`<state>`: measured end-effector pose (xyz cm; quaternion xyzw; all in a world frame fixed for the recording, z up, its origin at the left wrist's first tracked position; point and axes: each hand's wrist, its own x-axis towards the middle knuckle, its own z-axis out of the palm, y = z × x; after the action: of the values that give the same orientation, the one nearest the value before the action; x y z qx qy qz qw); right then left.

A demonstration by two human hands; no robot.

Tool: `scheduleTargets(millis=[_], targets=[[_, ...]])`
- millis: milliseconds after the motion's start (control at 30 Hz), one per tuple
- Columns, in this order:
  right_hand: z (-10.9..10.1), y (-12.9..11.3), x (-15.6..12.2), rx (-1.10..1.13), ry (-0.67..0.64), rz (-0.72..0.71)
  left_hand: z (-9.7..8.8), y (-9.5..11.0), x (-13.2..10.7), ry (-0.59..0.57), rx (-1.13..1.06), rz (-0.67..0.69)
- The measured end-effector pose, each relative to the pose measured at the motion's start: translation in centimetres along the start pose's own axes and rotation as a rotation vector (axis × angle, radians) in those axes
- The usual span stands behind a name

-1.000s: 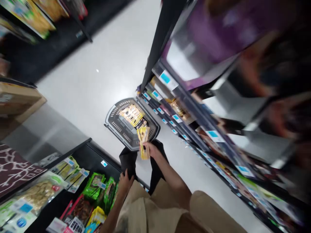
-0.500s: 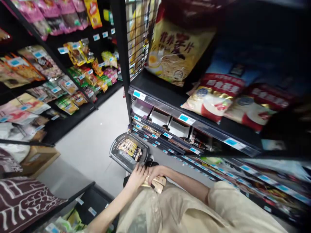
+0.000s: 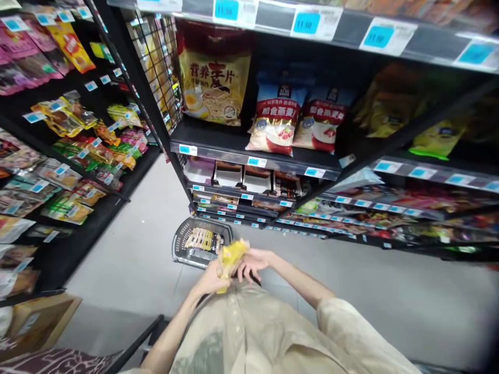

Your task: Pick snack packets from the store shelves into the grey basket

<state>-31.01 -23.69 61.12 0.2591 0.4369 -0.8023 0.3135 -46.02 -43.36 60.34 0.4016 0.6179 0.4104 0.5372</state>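
My left hand (image 3: 212,279) is closed around a shiny yellow packet (image 3: 233,253), held tilted in front of my waist and slightly blurred. Beside its right edge is my right hand (image 3: 254,263), with the fingers spread and pointing down. Whether its thumb side touches the packet I cannot tell. Just beyond my hands is a dark grey shopping basket (image 3: 180,253). Inside it lie several slim cream, yellow and black packets (image 3: 205,239) in a row; the basket's near right corner is hidden by my hands and the yellow packet.
Ahead, a black shelf (image 3: 212,137) bears a large yellow cereal bag (image 3: 212,78) and red, white and blue oatmeal bags (image 3: 276,118). Another shelf of snacks (image 3: 72,205) runs along the left. A cardboard box (image 3: 42,319) stands at the lower left. Grey floor (image 3: 144,223) lies between.
The view has swung right and straightened. The light-brown packets at my hands have given way to the yellow packet in view. My right hand's fingers have spread, and both hands have risen from my shirt.
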Motion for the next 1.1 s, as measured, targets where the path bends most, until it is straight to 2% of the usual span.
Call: scheduleTargets(millis=[67, 133, 200, 267, 400, 500, 567, 667, 767, 867, 1100], targets=[[-0.2, 0.1, -1.5, 0.032, 0.006, -0.163, 0.9, -0.1, -1.3, 0.05, -0.357, -0.027], [0.2, 0.1, -2.4, 0.08, 0.165, -0.411, 2.0, 0.1, -2.6, 0.057, -0.635, -0.077], [1.5, 0.3, -2.5, 0.128, 0.31, -0.618, 3.1, 0.5, -3.6, 0.011, -0.809, -0.102], [3.4, 0.6, -1.9, 0.172, 0.308, -0.699, 4.0, 0.8, -4.3, -0.024, -0.902, -0.097], [7.4, 1.5, -0.2, 0.213, 0.22, -0.655, 4.6, 0.9, -5.2, -0.036, -0.949, -0.067], [9.0, 1.8, 0.2, 0.2, 0.254, -0.633, 4.4, 0.7, -5.9, -0.117, -0.982, -0.087], [9.6, 1.8, 0.0, 0.158, 0.329, -0.647, 4.3, 0.7, -6.3, -0.126, -1.016, -0.114], [10.1, 1.6, -0.5, 0.061, 0.442, -0.678, 4.2, 0.6, -6.9, -0.061, -1.017, -0.14], [10.5, 1.7, -0.6, 0.016, 0.463, -0.677, 4.2, 0.3, -7.4, -0.027, -1.018, -0.162], [10.8, 2.2, -0.2, 0.057, 0.513, -0.693, 4.3, -0.2, -7.6, 0.019, -1.049, -0.182], [12.1, 3.9, 1.1, 0.215, 0.73, -0.765, 4.4, -0.9, -7.4, 0.104, -1.074, -0.236]])
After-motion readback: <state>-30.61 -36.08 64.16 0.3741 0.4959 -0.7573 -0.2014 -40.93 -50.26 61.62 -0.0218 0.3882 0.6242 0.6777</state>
